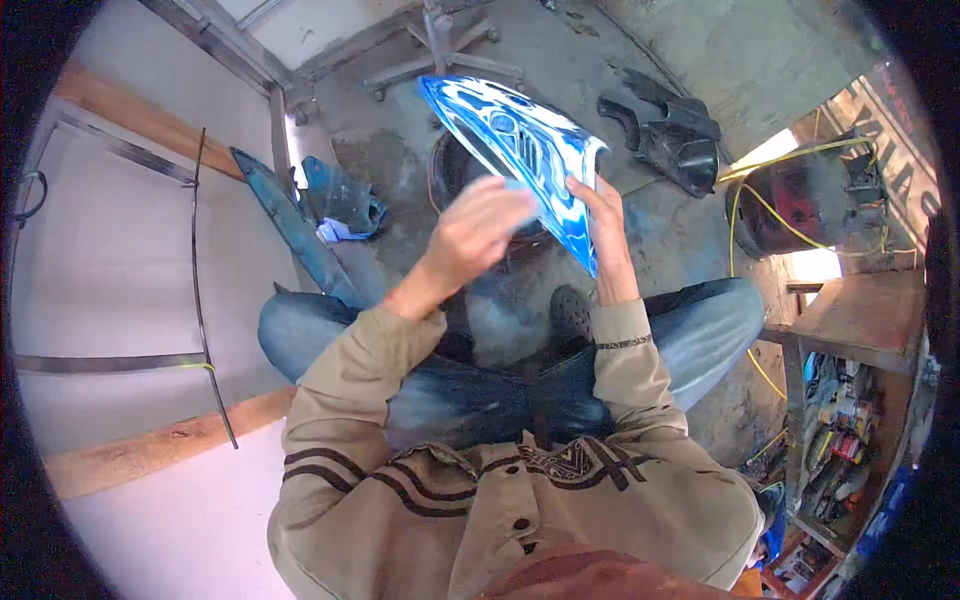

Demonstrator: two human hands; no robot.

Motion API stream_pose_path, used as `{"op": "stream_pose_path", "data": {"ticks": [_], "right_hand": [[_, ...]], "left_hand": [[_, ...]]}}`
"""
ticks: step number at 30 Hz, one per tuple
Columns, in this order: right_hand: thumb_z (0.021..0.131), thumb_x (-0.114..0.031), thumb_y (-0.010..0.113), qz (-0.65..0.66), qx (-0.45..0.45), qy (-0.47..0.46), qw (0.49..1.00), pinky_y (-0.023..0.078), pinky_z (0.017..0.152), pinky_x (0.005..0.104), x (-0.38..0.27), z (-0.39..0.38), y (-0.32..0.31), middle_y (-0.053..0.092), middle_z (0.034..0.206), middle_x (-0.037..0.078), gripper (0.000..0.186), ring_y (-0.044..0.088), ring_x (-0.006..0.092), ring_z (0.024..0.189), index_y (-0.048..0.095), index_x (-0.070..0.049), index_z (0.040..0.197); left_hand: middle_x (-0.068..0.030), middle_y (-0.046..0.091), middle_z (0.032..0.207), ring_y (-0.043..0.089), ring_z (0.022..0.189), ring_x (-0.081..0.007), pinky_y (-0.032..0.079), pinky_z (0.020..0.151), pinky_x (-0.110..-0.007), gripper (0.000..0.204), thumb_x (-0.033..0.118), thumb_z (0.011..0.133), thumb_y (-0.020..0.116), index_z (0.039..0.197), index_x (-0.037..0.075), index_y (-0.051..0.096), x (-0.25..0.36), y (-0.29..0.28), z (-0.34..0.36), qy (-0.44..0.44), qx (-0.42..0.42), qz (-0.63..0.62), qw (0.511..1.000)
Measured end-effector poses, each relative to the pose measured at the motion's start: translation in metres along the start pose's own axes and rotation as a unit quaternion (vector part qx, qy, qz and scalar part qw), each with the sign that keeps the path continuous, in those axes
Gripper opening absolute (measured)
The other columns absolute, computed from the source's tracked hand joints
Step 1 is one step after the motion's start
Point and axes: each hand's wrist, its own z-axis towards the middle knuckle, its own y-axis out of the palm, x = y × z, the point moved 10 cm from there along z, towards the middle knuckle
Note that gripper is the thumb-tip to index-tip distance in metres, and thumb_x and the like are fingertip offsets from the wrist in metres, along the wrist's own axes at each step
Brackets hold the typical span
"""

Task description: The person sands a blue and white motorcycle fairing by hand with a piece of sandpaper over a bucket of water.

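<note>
I hold a glossy blue and white patterned panel [540, 160], pointed at both ends with vents in its middle, tilted over the floor. My right hand [605, 235] grips its right edge, thumb on the face. My left hand [475, 225] is at the panel's lower left edge, its fingers blurred by motion; I cannot tell whether they hold anything. Behind the panel, a dark round object [455, 170] is partly hidden.
Dusty blue parts [305, 235] and a purplish cloth [335, 230] lie at left. A black plastic part [670, 135], a dark container with yellow hose [775, 205] and a wooden shelf [855, 310] are at right. A wheeled stand base [440, 55] stands ahead. My crossed legs [700, 320] frame the floor.
</note>
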Motion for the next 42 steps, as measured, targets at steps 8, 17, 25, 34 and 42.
{"op": "stream_pose_path", "data": {"ticks": [8, 17, 25, 34, 42], "right_hand": [[0.100, -0.016, 0.072, 0.029, 0.002, 0.016, 0.999, 0.054, 0.100, 0.0321, 0.008, 0.002, -0.005, 0.073, 0.130, 0.013, 0.048, 0.070, 0.0190, 0.113, 0.063, 0.008, 0.141], [0.100, -0.015, 0.071, 0.011, 0.001, 0.021, 1.000, 0.055, 0.097, 0.0312, 0.008, 0.003, -0.004, 0.073, 0.128, 0.012, 0.047, 0.071, 0.0183, 0.110, 0.063, 0.008, 0.140], [0.101, -0.014, 0.070, 0.004, -0.004, 0.008, 1.000, 0.054, 0.097, 0.0309, 0.006, 0.003, -0.002, 0.073, 0.128, 0.012, 0.044, 0.069, 0.0169, 0.109, 0.064, 0.008, 0.139], [0.101, -0.016, 0.070, -0.004, 0.000, 0.005, 1.000, 0.051, 0.103, 0.0316, 0.007, 0.004, -0.001, 0.071, 0.133, 0.012, 0.048, 0.068, 0.0187, 0.116, 0.062, 0.009, 0.142], [0.101, -0.014, 0.070, -0.027, 0.014, -0.023, 0.999, 0.051, 0.104, 0.0319, -0.001, -0.004, 0.001, 0.070, 0.134, 0.012, 0.049, 0.068, 0.0189, 0.117, 0.061, 0.009, 0.143]], "left_hand": [[-0.0125, 0.081, 0.111, 0.077, 0.109, -0.0288, 0.056, 0.105, -0.050, 0.031, -0.010, 0.083, 0.075, 0.109, 0.006, 0.081, -0.004, -0.005, 0.002, -0.012, 0.045, -0.011, 0.999], [-0.0120, 0.081, 0.107, 0.078, 0.105, -0.0302, 0.057, 0.103, -0.049, 0.025, -0.007, 0.086, 0.076, 0.107, 0.005, 0.081, -0.026, -0.018, 0.002, -0.048, 0.082, 0.037, 0.995], [-0.0133, 0.081, 0.108, 0.078, 0.105, -0.0307, 0.057, 0.103, -0.049, 0.023, -0.008, 0.086, 0.076, 0.104, 0.005, 0.081, -0.048, -0.033, 0.010, -0.084, 0.109, 0.052, 0.989], [-0.0122, 0.081, 0.108, 0.078, 0.105, -0.0299, 0.057, 0.101, -0.048, 0.021, -0.004, 0.087, 0.079, 0.106, 0.004, 0.081, -0.049, -0.032, 0.011, -0.069, 0.098, 0.060, 0.991], [-0.0115, 0.081, 0.112, 0.077, 0.109, -0.0299, 0.057, 0.103, -0.046, 0.025, -0.006, 0.084, 0.078, 0.106, 0.005, 0.081, -0.032, -0.019, 0.004, -0.042, 0.054, 0.049, 0.996]]}}
